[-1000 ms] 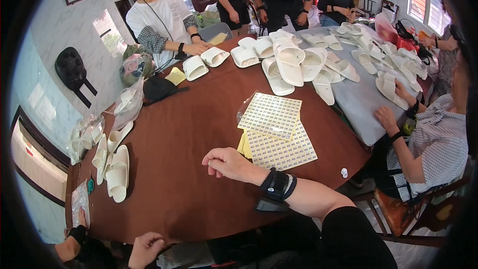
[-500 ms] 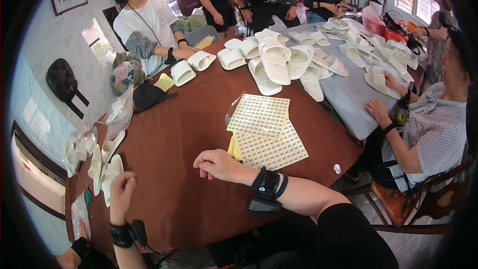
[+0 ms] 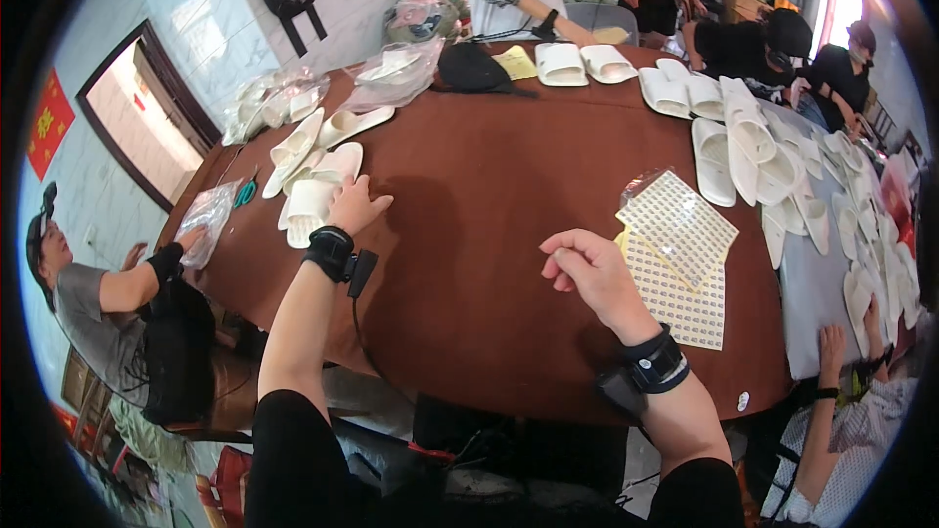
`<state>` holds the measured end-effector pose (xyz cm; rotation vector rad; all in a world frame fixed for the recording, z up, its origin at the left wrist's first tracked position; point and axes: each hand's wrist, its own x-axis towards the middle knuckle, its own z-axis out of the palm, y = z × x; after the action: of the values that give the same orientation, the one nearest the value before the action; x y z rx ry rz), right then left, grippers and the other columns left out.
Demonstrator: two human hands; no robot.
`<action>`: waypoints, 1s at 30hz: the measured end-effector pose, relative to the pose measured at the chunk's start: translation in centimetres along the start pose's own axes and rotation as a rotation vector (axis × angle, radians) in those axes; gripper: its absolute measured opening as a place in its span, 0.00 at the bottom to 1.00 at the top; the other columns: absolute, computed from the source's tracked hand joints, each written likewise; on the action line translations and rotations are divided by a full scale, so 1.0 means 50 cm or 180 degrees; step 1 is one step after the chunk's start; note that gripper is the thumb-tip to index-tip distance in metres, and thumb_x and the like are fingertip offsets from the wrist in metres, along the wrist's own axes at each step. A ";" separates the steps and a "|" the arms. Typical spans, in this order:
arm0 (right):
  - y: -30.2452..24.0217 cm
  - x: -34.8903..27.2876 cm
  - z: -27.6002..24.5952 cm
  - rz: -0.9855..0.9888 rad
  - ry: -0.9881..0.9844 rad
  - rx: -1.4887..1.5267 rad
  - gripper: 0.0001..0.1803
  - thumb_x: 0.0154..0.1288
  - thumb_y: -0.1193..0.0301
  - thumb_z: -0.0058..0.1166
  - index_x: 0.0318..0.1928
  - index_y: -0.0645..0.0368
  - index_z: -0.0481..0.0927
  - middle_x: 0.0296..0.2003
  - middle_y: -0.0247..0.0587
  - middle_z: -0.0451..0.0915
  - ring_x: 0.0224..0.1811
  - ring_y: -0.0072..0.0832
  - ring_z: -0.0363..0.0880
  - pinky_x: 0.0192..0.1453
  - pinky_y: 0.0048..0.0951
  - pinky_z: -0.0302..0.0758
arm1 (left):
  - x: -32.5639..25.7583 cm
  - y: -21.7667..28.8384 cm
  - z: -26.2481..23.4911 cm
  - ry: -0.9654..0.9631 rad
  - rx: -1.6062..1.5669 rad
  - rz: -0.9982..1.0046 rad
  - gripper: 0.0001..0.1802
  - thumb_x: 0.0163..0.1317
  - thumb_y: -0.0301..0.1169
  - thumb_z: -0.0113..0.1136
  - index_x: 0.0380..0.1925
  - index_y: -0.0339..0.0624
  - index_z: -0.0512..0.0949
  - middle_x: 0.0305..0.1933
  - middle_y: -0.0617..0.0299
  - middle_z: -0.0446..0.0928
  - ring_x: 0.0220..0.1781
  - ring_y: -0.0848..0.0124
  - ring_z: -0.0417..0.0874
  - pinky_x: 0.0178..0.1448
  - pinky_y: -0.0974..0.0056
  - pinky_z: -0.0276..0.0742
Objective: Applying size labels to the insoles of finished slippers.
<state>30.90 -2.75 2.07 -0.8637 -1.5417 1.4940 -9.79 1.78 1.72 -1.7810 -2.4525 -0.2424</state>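
Pale tiled wall [image 3: 205, 15], dark-framed doorway [image 3: 147, 122], bright window [image 3: 836, 15], large round brown table [image 3: 489, 196].

Since the earlier pictures the left hand [image 3: 357, 203] has risen from below the tabletop [image 3: 489, 196] edge and reached out onto a white slipper [image 3: 315, 198] at the left, and the right hand [image 3: 592, 274] has lifted with its fingers curled loosely beside the sticker sheets [image 3: 680, 254].

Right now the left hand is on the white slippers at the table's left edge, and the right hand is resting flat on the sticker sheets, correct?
Not quite. In the head view the right hand is loosely curled beside the sticker sheets, not flat on them. The left hand is indeed on the white slippers.
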 end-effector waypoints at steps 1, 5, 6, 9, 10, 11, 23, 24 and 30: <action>-0.001 0.001 0.000 0.0003 -0.0024 0.0000 0.11 0.69 0.74 0.44 0.44 0.65 0.79 0.29 0.37 0.82 0.26 0.18 0.77 0.32 0.19 0.75 | -0.001 -0.015 -0.002 0.0000 0.0002 -0.0024 0.35 0.56 0.54 0.63 0.53 0.39 0.71 0.60 0.45 0.69 0.62 0.46 0.71 0.62 0.39 0.64; -0.016 -0.009 -0.010 0.0065 0.0007 -0.0064 0.10 0.70 0.73 0.46 0.46 0.62 0.79 0.31 0.35 0.81 0.31 0.17 0.78 0.36 0.18 0.76 | 0.047 -0.078 0.013 0.0863 0.0548 0.0719 0.29 0.56 0.53 0.63 0.38 0.34 0.79 0.42 0.44 0.79 0.50 0.46 0.77 0.58 0.51 0.72; -0.014 -0.005 -0.005 0.0013 -0.0087 -0.0106 0.10 0.69 0.73 0.48 0.46 0.62 0.79 0.31 0.36 0.82 0.32 0.19 0.79 0.38 0.19 0.77 | 0.056 -0.128 0.020 0.0872 0.1126 0.0839 0.26 0.58 0.51 0.62 0.39 0.35 0.79 0.42 0.44 0.79 0.50 0.48 0.77 0.57 0.50 0.71; 0.003 0.013 0.016 -0.0104 -0.0084 -0.0046 0.11 0.69 0.73 0.46 0.44 0.63 0.80 0.29 0.40 0.83 0.28 0.22 0.82 0.33 0.24 0.79 | 0.055 -0.267 0.015 0.1015 0.0580 0.0230 0.28 0.58 0.49 0.62 0.50 0.37 0.76 0.47 0.48 0.79 0.52 0.49 0.78 0.60 0.50 0.72; 0.006 0.007 -0.011 -0.0076 0.0015 -0.0282 0.11 0.69 0.73 0.45 0.44 0.64 0.80 0.29 0.40 0.83 0.28 0.23 0.81 0.33 0.24 0.79 | 0.074 -0.220 0.030 0.1166 0.0108 -0.0016 0.23 0.56 0.45 0.63 0.43 0.36 0.79 0.43 0.41 0.80 0.46 0.44 0.80 0.52 0.46 0.75; -0.003 0.002 -0.017 -0.0062 -0.0010 -0.0297 0.11 0.68 0.74 0.44 0.44 0.64 0.80 0.29 0.40 0.83 0.27 0.23 0.81 0.32 0.25 0.78 | 0.072 -0.242 0.038 0.1370 0.0270 -0.0374 0.25 0.55 0.47 0.64 0.43 0.36 0.79 0.44 0.41 0.80 0.46 0.43 0.80 0.52 0.46 0.75; -0.005 -0.003 -0.016 -0.0217 0.0043 -0.0336 0.12 0.68 0.72 0.44 0.42 0.66 0.79 0.27 0.40 0.82 0.24 0.23 0.79 0.30 0.26 0.76 | 0.022 -0.333 0.017 -0.0017 -0.1995 -0.0188 0.49 0.52 0.42 0.70 0.65 0.25 0.55 0.59 0.45 0.71 0.60 0.57 0.73 0.64 0.57 0.67; -0.009 -0.001 -0.009 -0.0228 0.0011 -0.0339 0.12 0.68 0.72 0.44 0.42 0.66 0.79 0.27 0.40 0.82 0.24 0.23 0.79 0.30 0.26 0.76 | 0.014 -0.357 0.019 0.0017 -0.1984 -0.0203 0.49 0.52 0.42 0.70 0.65 0.25 0.55 0.59 0.45 0.71 0.60 0.57 0.73 0.64 0.57 0.67; 0.000 0.007 -0.001 -0.0249 -0.0017 -0.0388 0.12 0.68 0.73 0.44 0.42 0.67 0.79 0.27 0.40 0.83 0.24 0.24 0.79 0.30 0.27 0.76 | 0.006 -0.337 0.046 -0.0014 -0.2053 -0.0434 0.58 0.45 0.37 0.71 0.70 0.24 0.45 0.63 0.38 0.66 0.66 0.53 0.69 0.67 0.57 0.65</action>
<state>30.80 -2.41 2.10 -0.8593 -1.6654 1.3591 -25.90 -2.60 -1.66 -1.7885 -2.6922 -1.1533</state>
